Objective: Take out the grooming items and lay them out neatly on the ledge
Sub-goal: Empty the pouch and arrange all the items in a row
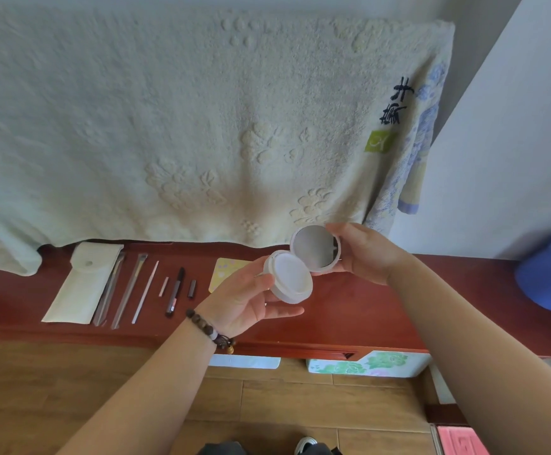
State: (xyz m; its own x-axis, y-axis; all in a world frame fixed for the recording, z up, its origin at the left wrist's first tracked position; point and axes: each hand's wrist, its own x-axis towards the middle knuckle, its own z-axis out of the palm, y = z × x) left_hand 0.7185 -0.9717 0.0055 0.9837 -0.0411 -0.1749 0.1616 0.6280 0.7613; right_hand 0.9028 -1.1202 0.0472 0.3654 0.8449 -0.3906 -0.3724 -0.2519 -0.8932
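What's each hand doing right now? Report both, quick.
Left hand: holding the base half of the open white compact.
Right hand: holding the compact's mirror lid.

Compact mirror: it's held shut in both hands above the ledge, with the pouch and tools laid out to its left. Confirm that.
Not quite. The head view shows the compact mirror hinged open, not shut. The left hand holds its base and the right hand its lid, above the ledge. The pouch and tools do lie to its left.

Glossy wood ledge (349, 310), terry towel (202, 126)
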